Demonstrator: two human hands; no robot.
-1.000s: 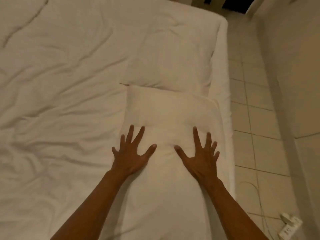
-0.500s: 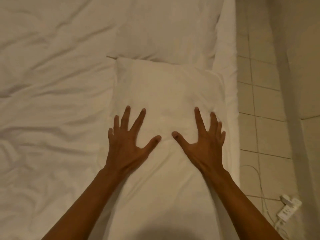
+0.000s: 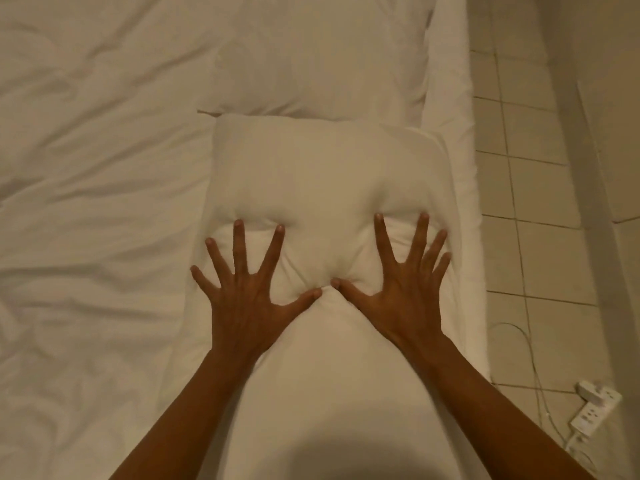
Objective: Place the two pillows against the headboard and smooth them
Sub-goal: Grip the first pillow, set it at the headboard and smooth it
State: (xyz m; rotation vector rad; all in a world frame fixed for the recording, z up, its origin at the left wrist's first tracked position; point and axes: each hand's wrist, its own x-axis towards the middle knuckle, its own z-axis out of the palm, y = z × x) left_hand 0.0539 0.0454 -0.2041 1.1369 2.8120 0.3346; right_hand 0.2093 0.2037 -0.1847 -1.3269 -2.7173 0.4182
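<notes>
A white pillow [image 3: 318,174] lies lengthwise on the bed, running from the frame's bottom up to mid-frame. Both my hands press flat on it with fingers spread wide. My left hand [image 3: 247,289] sits on its left half, my right hand [image 3: 401,282] on its right half, thumbs nearly touching. The fabric dents and creases under my fingertips. A second white pillow [image 3: 311,60] lies just beyond the first, its near edge touching the first pillow's far edge. No headboard is in view.
A rumpled white duvet [image 3: 97,202] covers the bed to the left. The mattress edge [image 3: 464,202] runs down the right. Beyond it is a tiled floor [image 3: 540,258] with a white power strip [image 3: 595,407] and cables, then a wall [image 3: 609,98].
Both hands have slid forward along the near pillow and spread wider, pressing deeper into it. The view has moved closer and tilted down, so the far pillow sits higher in frame.
</notes>
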